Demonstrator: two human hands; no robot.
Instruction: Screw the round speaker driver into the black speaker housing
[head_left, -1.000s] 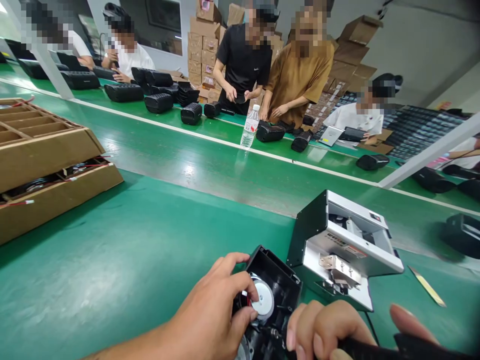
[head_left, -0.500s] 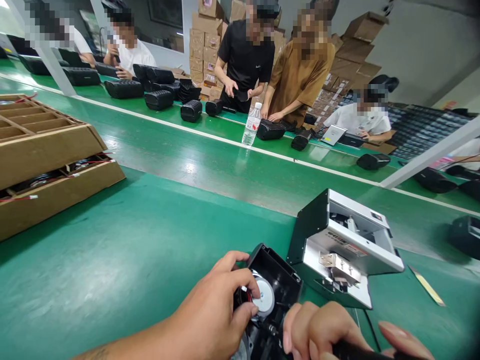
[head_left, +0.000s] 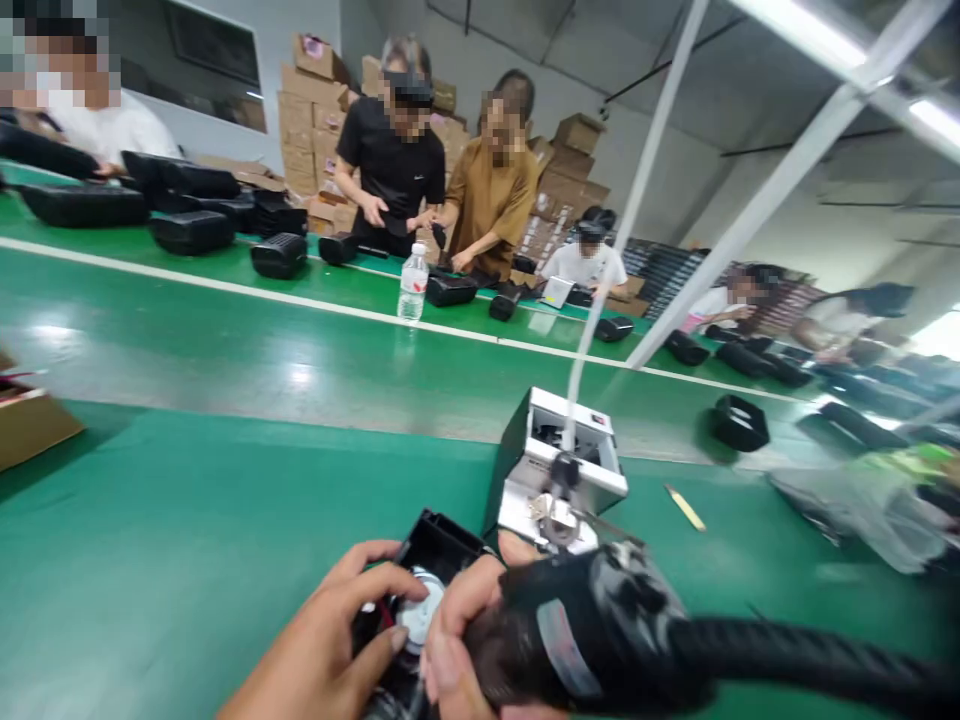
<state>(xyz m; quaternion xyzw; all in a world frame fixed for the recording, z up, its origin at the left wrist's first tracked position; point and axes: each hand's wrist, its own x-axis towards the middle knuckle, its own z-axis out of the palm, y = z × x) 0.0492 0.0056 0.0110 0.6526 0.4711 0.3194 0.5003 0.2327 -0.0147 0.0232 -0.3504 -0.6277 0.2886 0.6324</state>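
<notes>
Green matting fills the near bench. Left hand (head_left: 330, 640) fingers pinch the black housing (head_left: 420, 575) near centre; right hand (head_left: 457, 640) wraps a blurred power screwdriver (head_left: 592, 625), partly hiding it.

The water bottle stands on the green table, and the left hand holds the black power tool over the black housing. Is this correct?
Not quite. The head view shows the right hand gripping the black power tool; the left hand steadies the black housing. The water bottle does stand on the green table.
</notes>
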